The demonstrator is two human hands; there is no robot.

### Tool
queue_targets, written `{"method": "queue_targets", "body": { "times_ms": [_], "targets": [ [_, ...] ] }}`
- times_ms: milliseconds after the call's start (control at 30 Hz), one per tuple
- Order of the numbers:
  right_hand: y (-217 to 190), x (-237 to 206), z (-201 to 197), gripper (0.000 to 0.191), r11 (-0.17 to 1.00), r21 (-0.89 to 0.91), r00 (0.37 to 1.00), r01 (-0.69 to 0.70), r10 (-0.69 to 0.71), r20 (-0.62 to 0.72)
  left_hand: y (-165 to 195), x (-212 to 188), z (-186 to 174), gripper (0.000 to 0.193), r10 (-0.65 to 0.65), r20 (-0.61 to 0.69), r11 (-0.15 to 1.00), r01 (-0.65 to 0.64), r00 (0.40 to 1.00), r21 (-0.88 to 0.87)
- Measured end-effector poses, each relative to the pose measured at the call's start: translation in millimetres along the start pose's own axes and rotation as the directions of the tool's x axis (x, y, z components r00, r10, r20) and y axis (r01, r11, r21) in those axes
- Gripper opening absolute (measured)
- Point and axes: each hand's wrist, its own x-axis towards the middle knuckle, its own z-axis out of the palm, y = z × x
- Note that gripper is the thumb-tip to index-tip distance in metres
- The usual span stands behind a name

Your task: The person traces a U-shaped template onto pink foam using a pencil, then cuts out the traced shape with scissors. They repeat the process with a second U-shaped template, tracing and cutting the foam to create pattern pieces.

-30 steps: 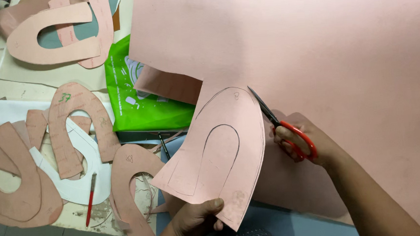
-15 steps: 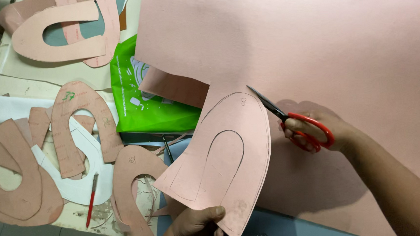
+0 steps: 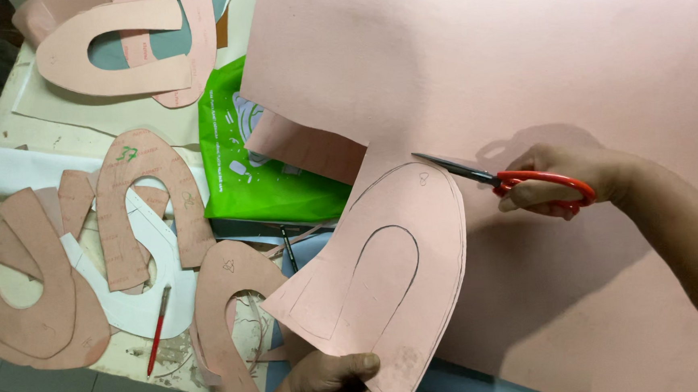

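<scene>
My right hand (image 3: 562, 179) grips red-handled scissors (image 3: 500, 179); the blades point left and their tip meets the top of a traced horseshoe outline. That outline is drawn on a flap (image 3: 386, 270) of a large pink sheet (image 3: 519, 64). The flap is cut along its right side and hangs toward me. My left hand (image 3: 328, 381) pinches the flap's lower edge.
A green plastic bag (image 3: 259, 177) lies under the sheet's left edge. Several cut pink horseshoe-shaped pieces (image 3: 135, 205) and a white one (image 3: 141, 301) are spread on the table at left. A red pen (image 3: 158, 330) lies among them near the table's front edge.
The scissors have moved up and right along the outline's right side, lengthening the cut. The flap has swung lower and my view has shifted closer.
</scene>
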Motion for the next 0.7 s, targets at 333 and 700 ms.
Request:
{"method": "queue_targets", "body": {
  "times_ms": [333,700],
  "targets": [
    [-38.4,3.6,-11.5,0.03,0.983,-0.175,0.998,-0.054,0.057,0.013,-1.0,-3.2,-11.1,0.061,0.018,0.093,0.997,-0.011,0.995,-0.075],
    [-70.0,21.4,-8.3,0.034,0.942,-0.33,0.995,-0.058,0.081,0.058,-2.0,-12.0,-10.5,0.086,0.032,-0.163,0.983,-0.061,0.986,-0.176]
  ]
}}
